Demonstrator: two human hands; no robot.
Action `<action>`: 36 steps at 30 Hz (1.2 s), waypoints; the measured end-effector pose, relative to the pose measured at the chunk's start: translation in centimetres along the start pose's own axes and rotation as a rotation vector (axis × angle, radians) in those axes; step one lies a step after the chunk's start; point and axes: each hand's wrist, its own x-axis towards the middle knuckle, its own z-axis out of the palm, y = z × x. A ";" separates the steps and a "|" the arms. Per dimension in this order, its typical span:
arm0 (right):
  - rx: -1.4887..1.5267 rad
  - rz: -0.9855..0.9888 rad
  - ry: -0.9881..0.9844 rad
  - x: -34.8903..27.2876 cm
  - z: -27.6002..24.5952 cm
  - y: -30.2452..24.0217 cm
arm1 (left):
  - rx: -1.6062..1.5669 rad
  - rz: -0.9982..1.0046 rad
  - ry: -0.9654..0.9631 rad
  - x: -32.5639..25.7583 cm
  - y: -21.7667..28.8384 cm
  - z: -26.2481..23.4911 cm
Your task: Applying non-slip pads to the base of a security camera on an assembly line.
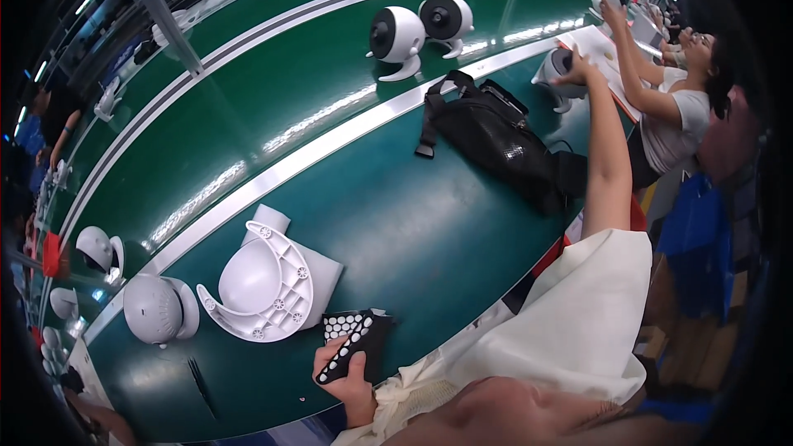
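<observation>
Near the table's front edge, my left hand is closed round a folded black sheet with rows of white round dots. My right arm reaches out to the far right. There my right hand grips a white round unit with a dark front, which looks like a small desk fan on a curved foot. Left of the dotted sheet lies a white curved plastic shell, its ribbed underside showing. Beside that shell sits a white round housing.
A black bag with straps lies along the table's far side. Two white round units with black fronts stand on the green conveyor. Thin dark tweezers-like tool lies front left. A co-worker sits at right.
</observation>
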 end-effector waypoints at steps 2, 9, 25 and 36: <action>0.043 0.006 0.042 -1.5 0.1 -0.5 | 0.037 0.010 0.033 0.0 0.0 0.0; 0.641 -0.231 0.282 0.0 1.0 3.1 | 0.092 0.018 -0.050 0.0 -0.4 0.0; 1.455 -0.708 -0.406 -10.6 -5.1 -5.5 | -0.014 0.029 -0.128 0.5 -0.1 -0.2; 0.520 -1.594 -0.112 -27.5 -5.5 -26.7 | -0.006 0.082 -0.175 0.6 -0.4 -1.6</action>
